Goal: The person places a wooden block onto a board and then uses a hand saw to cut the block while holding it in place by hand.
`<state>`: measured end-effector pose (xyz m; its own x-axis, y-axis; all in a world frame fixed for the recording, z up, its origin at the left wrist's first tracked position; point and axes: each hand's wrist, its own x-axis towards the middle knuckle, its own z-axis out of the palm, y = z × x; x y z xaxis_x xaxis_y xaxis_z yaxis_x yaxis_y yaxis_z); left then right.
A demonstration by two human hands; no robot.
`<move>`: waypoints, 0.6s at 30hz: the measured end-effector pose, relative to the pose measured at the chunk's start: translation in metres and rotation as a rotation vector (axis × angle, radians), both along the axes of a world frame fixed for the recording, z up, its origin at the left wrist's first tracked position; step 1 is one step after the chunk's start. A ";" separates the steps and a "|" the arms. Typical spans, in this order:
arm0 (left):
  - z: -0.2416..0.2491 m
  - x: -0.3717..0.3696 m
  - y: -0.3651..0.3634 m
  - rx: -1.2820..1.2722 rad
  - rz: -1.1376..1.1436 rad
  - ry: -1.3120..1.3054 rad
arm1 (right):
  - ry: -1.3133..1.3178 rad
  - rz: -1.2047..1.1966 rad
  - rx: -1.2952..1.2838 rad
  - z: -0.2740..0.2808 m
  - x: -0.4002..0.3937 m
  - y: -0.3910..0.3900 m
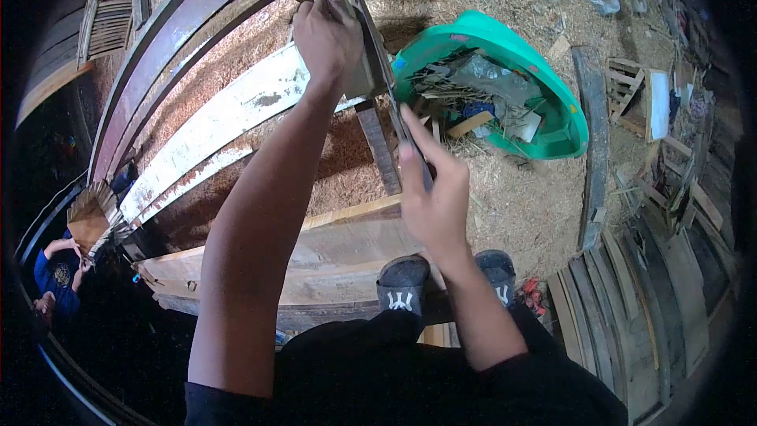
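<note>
Left hand is clamped over the top end of a narrow wooden piece, fingers wrapped down its far side. Right hand is closed in a pinch on a thin dark blade-like tool, thumb and forefinger along its length (whether it is a saw, file or knife cannot be told; the shape is blurred).

The tool runs up from the right-hand grip toward the left hand, lying close along the right edge of the wooden piece, its upper end just below the left palm. The wooden piece stands on sawdust, between a white curved board on the left and a green basin of scraps on the right.

Risks, as judged:
- The tool's upper end sits near the left wrist; a slip upward could reach it.
- A pinch grip on a thin tool gives little control; it may twist.
- The feet rest on a plank edge, so footing looks narrow.
- Loose sawdust under the piece could let its base shift.
</note>
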<state>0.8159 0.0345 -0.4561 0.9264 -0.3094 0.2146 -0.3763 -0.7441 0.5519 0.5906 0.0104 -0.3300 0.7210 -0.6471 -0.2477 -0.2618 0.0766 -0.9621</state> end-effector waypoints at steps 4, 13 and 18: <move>-0.002 0.001 0.002 -0.011 -0.016 -0.043 | 0.101 0.038 -0.045 -0.019 0.042 -0.023; -0.001 -0.005 0.001 0.007 0.002 -0.198 | 0.096 0.055 -0.049 -0.021 0.043 -0.025; 0.004 -0.001 -0.001 0.021 0.004 0.056 | 0.020 -0.008 0.053 0.006 0.002 -0.004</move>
